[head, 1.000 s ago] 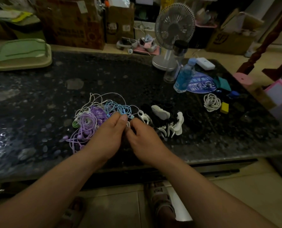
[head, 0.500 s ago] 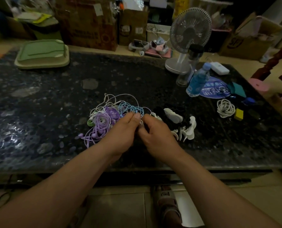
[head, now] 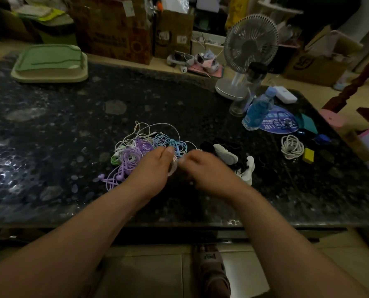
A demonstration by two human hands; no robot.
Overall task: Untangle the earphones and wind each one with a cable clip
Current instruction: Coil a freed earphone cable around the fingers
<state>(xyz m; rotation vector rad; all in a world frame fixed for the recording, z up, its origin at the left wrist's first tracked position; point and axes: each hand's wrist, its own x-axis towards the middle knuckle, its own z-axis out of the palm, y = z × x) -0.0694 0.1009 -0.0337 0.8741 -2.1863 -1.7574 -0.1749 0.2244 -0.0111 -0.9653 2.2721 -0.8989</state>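
A green tray (head: 50, 63) lies at the far left corner of the dark speckled desk (head: 50, 130). Toward the far right, a white fan (head: 251, 48) stands behind a clear jar (head: 252, 87) and a blue bottle (head: 258, 109), with a small yellow block (head: 308, 155) nearer. Cardboard boxes (head: 114, 29) stand on the floor beyond.

2 hands, left hand (head: 151, 172) and right hand (head: 208, 169), are pinching 1 pale cable loop (head: 173, 167). 1 earphone tangle (head: 136, 151) is showing 4 colours. 1 coiled white cable (head: 292, 146), 1 yellow block (head: 308, 155), 1 fan (head: 251, 45), 1 blue bottle (head: 257, 108) and 1 green tray (head: 48, 59) are sitting nearby — white clips (head: 225, 154) too blurred to count.
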